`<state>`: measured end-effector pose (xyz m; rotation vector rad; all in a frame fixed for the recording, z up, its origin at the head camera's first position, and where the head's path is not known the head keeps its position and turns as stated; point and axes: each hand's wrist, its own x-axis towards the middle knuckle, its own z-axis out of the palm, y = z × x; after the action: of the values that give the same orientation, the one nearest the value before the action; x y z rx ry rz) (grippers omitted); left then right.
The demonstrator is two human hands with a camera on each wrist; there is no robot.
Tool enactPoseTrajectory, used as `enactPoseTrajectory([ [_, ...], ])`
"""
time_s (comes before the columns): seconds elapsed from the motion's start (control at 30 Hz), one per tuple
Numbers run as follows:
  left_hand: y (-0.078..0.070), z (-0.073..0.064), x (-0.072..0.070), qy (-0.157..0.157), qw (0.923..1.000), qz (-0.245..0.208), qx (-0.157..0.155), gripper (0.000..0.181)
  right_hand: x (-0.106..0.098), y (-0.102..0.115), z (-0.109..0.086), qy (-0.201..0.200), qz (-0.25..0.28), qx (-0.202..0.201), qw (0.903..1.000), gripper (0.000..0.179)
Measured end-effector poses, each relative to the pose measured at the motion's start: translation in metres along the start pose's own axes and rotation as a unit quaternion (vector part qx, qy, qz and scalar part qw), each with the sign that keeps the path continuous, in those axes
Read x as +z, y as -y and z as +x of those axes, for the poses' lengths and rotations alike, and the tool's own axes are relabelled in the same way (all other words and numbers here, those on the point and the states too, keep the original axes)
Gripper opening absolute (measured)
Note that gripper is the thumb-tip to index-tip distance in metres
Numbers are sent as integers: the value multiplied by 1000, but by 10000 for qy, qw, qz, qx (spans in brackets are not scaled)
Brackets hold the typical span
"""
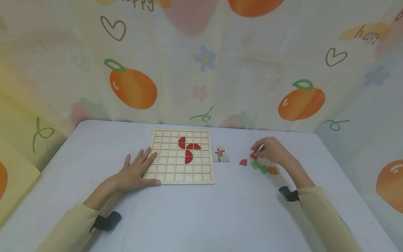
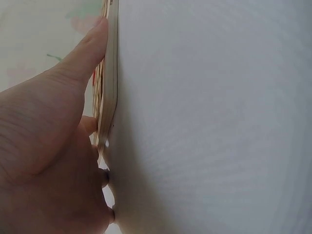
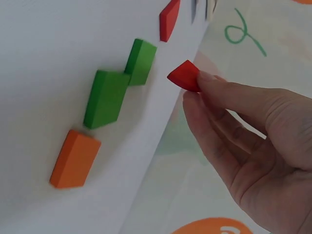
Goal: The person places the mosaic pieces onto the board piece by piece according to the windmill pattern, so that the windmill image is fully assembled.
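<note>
1. The right hand (image 1: 272,148) grips a red piece (image 3: 183,76), pinching it between the thumb and fingertips.
2. The held piece sits at the very end of this pinch: the thumb tip covers its near end, while the rest projects beyond the fingers, away from the palm.
3. On the person's side of the held piece lie two green pieces (image 1: 263,169), corner to corner on the white table (image 1: 195,217), and an orange piece (image 1: 273,170) just beside them.
4. A loose red piece (image 1: 243,162) with one curved edge lies to the left of the pinch, apart from it.
5. The left hand (image 1: 133,174) is spread and holds nothing; its fingers lie over the left edge of a gridded wooden board (image 1: 182,182), with the thumb along the near edge at the corner.
6. Red shapes (image 1: 188,159) on the board form part of a pinwheel, well apart from the right hand.
7. A small pattern card (image 1: 220,154) lies just beside the board's right edge, between board and loose pieces.
</note>
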<state>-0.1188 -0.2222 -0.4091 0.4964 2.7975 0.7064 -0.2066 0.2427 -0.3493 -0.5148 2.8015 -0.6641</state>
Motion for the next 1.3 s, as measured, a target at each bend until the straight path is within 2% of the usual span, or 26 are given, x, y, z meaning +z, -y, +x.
enactPoseTrajectory([
  [0.3, -1, -1, -1, 27, 10000, -28, 8, 108, 9, 20, 12, -193, 25, -57, 9998, 20],
  [0.7, -2, -2, -3, 35, 10000, -16, -3, 107, 20, 37, 23, -360, 315, -507, 9976, 18],
  [1.3, -3, -1, -2, 51, 10000, -9, -20, 108, 44, 67, 46, -473, 433, -1144, 9914, 14],
])
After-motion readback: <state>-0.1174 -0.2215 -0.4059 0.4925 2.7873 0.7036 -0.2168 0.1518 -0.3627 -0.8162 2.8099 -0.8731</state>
